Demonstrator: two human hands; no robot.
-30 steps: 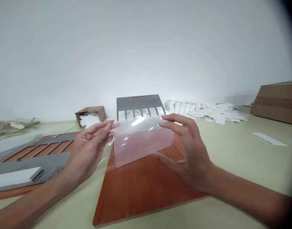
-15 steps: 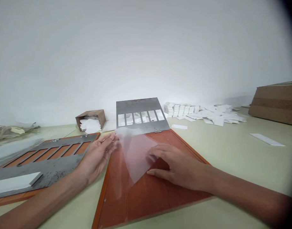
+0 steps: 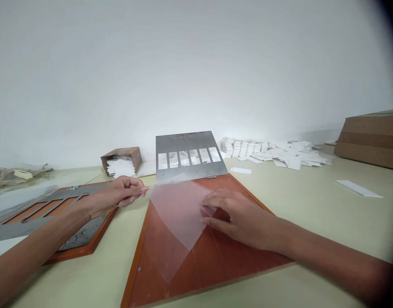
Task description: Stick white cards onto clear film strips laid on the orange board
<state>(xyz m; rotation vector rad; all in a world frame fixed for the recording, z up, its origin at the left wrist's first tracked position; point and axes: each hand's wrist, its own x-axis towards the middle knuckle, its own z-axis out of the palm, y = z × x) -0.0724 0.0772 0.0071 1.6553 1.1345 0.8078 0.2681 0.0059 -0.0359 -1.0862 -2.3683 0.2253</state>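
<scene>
**While my left hand point(image 3: 119, 192) sits at its edge, my right hand point(image 3: 241, 218) lies on the clear film point(image 3: 180, 214)**

Far left, a cardboard box point(image 3: 121, 159) holds white paper; nearer, my left forearm crosses an orange board point(image 3: 87, 246) carrying a slotted steel plate point(image 3: 84, 234). My left fingers and thumb close narrow at the film's left corner; whether they grip it I cannot tell. The film lies on a central orange board point(image 3: 228, 256), its long axis running left to right, one corner pointing near. My right hand is nearer, fingers loosely spread, tips on the film's right edge, gripping nothing. Beyond, a hinged steel stencil point(image 3: 189, 147) meets the board's far edge; further right lie stacked white cards point(image 3: 243, 147) and a large carton point(image 3: 368, 141).
</scene>
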